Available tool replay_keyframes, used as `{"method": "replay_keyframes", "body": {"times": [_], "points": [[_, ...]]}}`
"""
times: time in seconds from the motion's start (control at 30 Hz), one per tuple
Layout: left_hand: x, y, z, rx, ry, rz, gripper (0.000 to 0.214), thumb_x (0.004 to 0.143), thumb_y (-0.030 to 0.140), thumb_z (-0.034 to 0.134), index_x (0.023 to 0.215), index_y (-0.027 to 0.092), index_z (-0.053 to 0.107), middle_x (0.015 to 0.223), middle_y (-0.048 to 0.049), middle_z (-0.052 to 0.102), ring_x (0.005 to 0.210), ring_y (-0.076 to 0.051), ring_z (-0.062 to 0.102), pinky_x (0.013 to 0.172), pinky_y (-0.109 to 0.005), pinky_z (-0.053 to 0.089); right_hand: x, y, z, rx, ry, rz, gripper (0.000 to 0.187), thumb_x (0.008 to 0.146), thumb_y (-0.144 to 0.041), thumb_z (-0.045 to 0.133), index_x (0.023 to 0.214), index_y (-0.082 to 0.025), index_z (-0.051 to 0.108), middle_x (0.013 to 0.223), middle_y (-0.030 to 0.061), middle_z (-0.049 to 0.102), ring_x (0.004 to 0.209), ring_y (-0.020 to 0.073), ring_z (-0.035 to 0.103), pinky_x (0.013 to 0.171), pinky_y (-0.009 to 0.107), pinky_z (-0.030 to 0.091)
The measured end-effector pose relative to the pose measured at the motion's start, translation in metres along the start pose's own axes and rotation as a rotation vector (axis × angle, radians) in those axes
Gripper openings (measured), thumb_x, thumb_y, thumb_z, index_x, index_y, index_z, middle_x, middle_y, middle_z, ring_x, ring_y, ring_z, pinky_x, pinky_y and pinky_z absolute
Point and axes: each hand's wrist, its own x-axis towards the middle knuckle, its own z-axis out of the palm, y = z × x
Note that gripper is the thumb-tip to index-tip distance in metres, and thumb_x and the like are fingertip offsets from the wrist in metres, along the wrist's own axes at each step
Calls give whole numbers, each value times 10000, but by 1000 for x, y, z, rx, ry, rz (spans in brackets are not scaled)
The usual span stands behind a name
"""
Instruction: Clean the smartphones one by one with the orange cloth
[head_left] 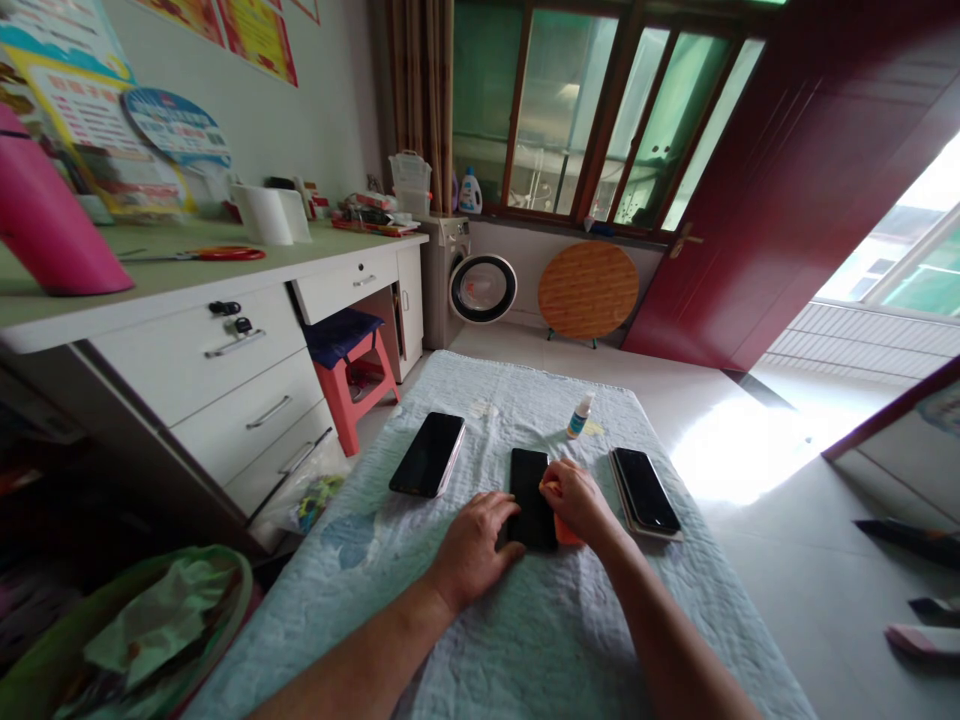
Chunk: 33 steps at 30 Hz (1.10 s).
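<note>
Phone (532, 515) lies flat on the quilted cover (465, 660), between both hands. Left hand (478, 545) is loosely spread, fingertips at the phone's left edge; right hand (577, 495) pinches a small orange piece (550, 487) over the right side. We can't tell whether the orange patch (568, 536) beneath is part of it.

Risks, our judgement: wrinkled fabric gives poor grip, so a sideways push could skid or twist the phone if the left hand bears lightly. A wide right-arm swing might tip the spray bottle (579, 416) or nudge the right-hand phone (646, 490).

Surface: pale blue, rumpled, left-hand phone (429, 455) also on it. Room: desk (352, 250) with scissors (229, 254), red stool (339, 400), washing machine with its door (484, 288) open, round tabletop (589, 290) under windows (559, 110), dark red door panel (750, 180), glare on the floor (795, 590).
</note>
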Motion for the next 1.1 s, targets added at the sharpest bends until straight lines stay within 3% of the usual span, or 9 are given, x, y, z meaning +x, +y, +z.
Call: {"method": "replay_keyframes", "body": {"times": [0.23,0.7,1.1], "points": [[1,1,-1,11,-5,-2,414,711,149,758,1109,185,651,1219,-95,639,1164,-275,562,1040,-435,435,-2,2,3,36,19,3,45,775,-202,640,765,-185,600,789,0,577,733,138,542,693,254,370],[1,0,-1,-6,-2,-1,381,744,181,730,1115,205,648,1227,-86,636,1171,-275,561,1040,-448,430,0,4,6,10,6,21,16,781,-186,615,784,-180,600,815,18,575,751,151,539,701,260,372],[1,-1,0,-5,3,2,403,722,145,750,1108,202,651,1219,-82,642,1168,-271,561,1040,-437,435,0,4,2,4,114,58,69,835,-198,565,791,-174,613,821,30,582,775,164,551,741,270,392]]}}
